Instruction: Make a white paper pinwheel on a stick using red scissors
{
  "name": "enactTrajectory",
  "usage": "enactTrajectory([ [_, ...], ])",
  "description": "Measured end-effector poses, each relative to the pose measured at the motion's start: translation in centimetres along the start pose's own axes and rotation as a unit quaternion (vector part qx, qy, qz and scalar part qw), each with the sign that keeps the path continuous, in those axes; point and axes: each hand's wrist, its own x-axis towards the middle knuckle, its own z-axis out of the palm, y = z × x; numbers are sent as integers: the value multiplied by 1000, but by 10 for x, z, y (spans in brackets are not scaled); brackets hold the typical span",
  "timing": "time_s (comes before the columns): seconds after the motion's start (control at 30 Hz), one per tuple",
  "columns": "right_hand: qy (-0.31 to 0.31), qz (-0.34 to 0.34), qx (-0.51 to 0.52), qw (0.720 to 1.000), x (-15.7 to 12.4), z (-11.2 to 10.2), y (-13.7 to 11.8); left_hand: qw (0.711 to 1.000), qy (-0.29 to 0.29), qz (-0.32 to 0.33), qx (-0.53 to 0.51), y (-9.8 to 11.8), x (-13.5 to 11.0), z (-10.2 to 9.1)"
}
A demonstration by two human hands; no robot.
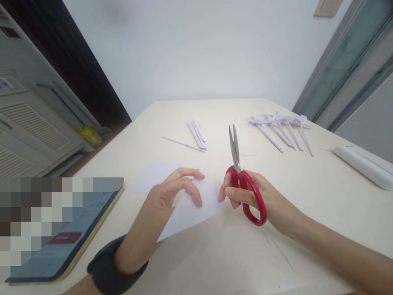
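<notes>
Red scissors (245, 180) in right hand (260, 196) (upright)

You have: one pair of red-handled steel scissors (242, 180); two white paper sheets (196, 205), centre frame; roughly five white paper flowers on rolled stems (281, 129), upper right; one dark tablet (61, 241), lower left.

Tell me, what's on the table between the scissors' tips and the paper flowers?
Nothing: the head view shows bare table between the scissors and the paper flowers.
</notes>
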Motion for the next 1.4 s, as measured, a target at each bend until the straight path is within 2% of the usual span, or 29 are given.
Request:
enactTrajectory([
  [0.13, 22, 9, 12, 1000, 1, 3, 3, 1000, 21, -21, 7, 7, -2, 4],
  [0.33, -8, 23, 31, 999, 0, 4, 3, 998, 22, -46, 39, 12, -5, 7],
  [0.5, 15, -4, -6, 1000, 0, 2, 2, 989, 64, -131, -33, 16, -4, 10],
  [0.57, 28, -19, -33, 999, 1, 1, 3, 981, 49, -181, -51, 16, -4, 13],
  [0.6, 36, -25, -48, 998, 2, 0, 4, 979, 44, -196, -41, 15, -4, 15],
  [0.63, 42, -30, -64, 997, 3, -1, 4, 978, 67, -194, -26, 14, -3, 16],
  [0.73, 57, -40, -106, 992, 4, -2, 6, 976, 40, -213, -8, 8, -3, 18],
  [0.87, 64, -47, -137, 987, 5, -3, 7, 975, -27, -220, -28, 2, -3, 18],
  [1.07, 43, -53, -143, 987, 6, -2, 13, 972, -105, -210, 0, -2, -8, 20],
  [1.2, 31, -36, -157, 986, 5, 1, 13, 971, -66, -209, 92, -4, -11, 19],
  [1.3, 28, -30, -188, 981, 6, -2, 10, 965, -82, -228, 97, -3, -11, 17],
  [1.4, 46, -26, -219, 974, 11, -12, 9, 967, -75, -223, 100, -1, -10, 15],
])
